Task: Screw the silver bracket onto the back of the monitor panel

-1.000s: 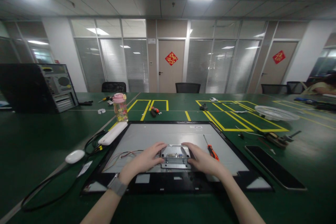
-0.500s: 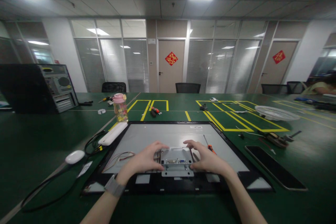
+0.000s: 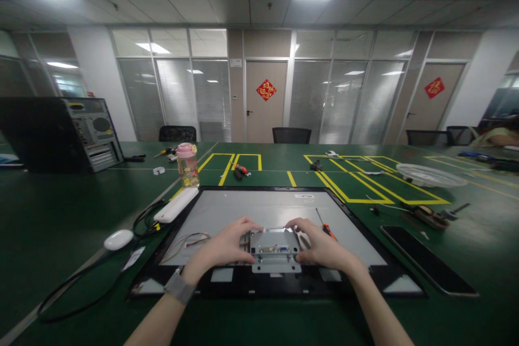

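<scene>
A monitor panel (image 3: pixel 251 208) lies flat with its grey back up and a black frame round it. Over its near middle part is a metal bracket (image 3: pixel 276 267) with video ports in it. My left hand (image 3: pixel 229 243) grips the bracket's left side, thumb near and fingers at the far edge. On the opposite side, my right hand (image 3: pixel 320 243) holds it the same way. Whether the bracket rests on the panel or is slightly raised, I cannot tell. A screwdriver (image 3: pixel 327 228) with an orange and black handle lies on the panel beyond my right hand. Thin wires (image 3: pixel 182 243) lie left of my left hand.
To the right are a black phone (image 3: pixel 427 259), a dark tool (image 3: pixel 432 216) and a clear round dish (image 3: pixel 430 174). A pink-lidded bottle (image 3: pixel 187 165), white power strip (image 3: pixel 176 205), white mouse (image 3: pixel 118 239) and black cables stand or lie left. A computer case (image 3: pixel 60 135) stands far left.
The whole view has shifted very slightly. Both hands keep the same grip on the bracket, which stays in about the same place over the panel.
</scene>
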The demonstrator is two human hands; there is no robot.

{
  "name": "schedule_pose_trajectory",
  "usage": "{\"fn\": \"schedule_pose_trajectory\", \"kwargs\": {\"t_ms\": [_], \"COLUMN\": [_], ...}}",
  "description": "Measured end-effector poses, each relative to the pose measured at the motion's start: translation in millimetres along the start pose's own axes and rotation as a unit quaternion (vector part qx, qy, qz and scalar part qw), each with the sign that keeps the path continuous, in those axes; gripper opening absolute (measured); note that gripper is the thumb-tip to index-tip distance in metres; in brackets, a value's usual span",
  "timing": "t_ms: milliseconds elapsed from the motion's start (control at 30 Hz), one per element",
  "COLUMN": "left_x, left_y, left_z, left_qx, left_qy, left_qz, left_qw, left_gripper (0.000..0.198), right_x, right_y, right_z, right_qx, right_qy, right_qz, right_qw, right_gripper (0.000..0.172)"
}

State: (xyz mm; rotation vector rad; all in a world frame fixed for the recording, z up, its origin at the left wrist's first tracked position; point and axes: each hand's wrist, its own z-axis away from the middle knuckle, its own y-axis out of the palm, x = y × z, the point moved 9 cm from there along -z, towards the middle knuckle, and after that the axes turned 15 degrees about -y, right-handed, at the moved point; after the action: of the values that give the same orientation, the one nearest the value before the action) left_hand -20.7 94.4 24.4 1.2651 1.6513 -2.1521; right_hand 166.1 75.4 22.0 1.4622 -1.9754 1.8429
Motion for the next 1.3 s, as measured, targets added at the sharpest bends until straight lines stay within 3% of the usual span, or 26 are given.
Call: {"fn": "schedule_pose_trajectory", "kwargs": {"t_ms": [167,267,600,800,1000,1300], "left_x": [3.0,2.5,-20.1,-28.8,-31.4,-31.9], "left_y": [2.1,4.5,6.9,6.3,9.2,10.6], "left_z": [0.6,1.8,3.5,6.6,6.3,6.2], "left_qx": [0.005,0.010,-0.025,-0.044,-0.063,-0.074], "left_qy": [-0.016,-0.012,0.059,0.058,0.061,0.062], "left_qz": [-0.030,-0.043,-0.029,-0.045,-0.065,-0.085], "left_qw": [0.999,0.999,0.998,0.996,0.994,0.992], "left_gripper": [0.062,0.062,0.050,0.038,0.029,0.027], "right_x": [-14.3,-17.7,-3.6,-4.3,11.5,26.4], "right_y": [6.7,8.5,5.4,10.0,10.3,13.9], "right_z": [0.0,0.5,-0.8,-3.8,-5.3,-7.2], "right_qx": [0.011,0.016,0.013,-0.002,-0.001,0.007], "right_qy": [0.020,0.016,0.003,-0.017,-0.069,-0.098], "right_qz": [0.026,0.022,0.004,0.017,0.014,0.017], "right_qw": [0.999,0.999,1.000,1.000,0.998,0.995], "right_gripper": [0.058,0.066,0.067,0.063,0.055,0.057]}}
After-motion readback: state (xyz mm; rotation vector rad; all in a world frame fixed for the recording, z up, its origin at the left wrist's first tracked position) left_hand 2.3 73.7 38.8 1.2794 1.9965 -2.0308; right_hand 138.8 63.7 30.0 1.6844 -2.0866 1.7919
